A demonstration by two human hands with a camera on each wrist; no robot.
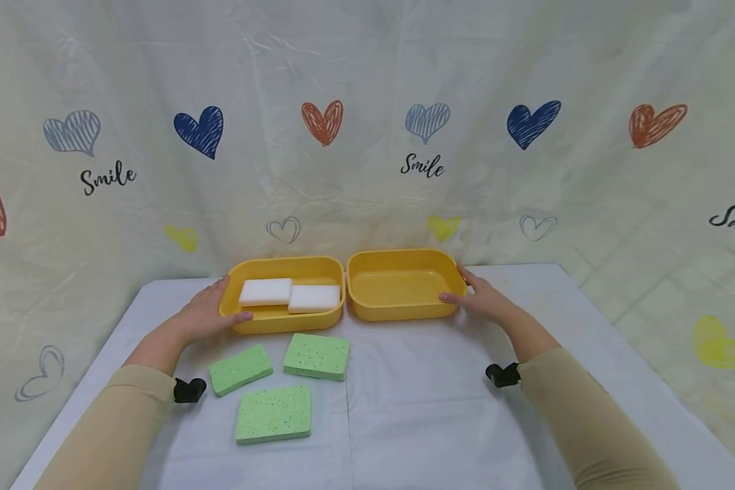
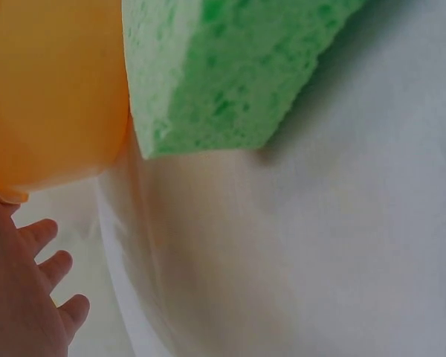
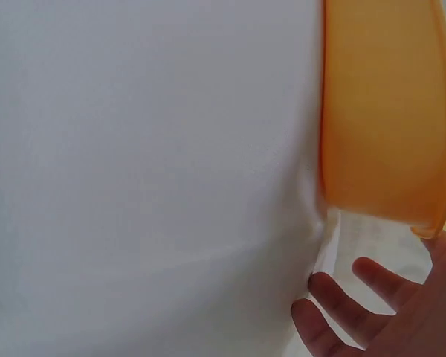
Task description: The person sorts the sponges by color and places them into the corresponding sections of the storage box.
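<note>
Two yellow plastic trays stand side by side at the back of the table. The left tray point(image 1: 294, 325) contains two white sponges, one point(image 1: 266, 292) partly behind the other point(image 1: 314, 299). Nothing lies in the right tray point(image 1: 404, 313). My left hand point(image 1: 206, 315) touches the left tray's outer end, its thumb by the front rim. At the right tray's outer end rests my right hand point(image 1: 485, 298), thumb likewise in front. Both wrist views show several spread fingers free of the tray walls. Three green sponges point(image 1: 316, 356) point(image 1: 241, 369) point(image 1: 273, 414) lie before the left tray.
A white cloth point(image 1: 416, 408) covers the table. Right behind the trays hangs a pale curtain point(image 1: 367, 68) printed with hearts and words. Dark straps sit at both wrists, below beige sleeves point(image 1: 104, 429).
</note>
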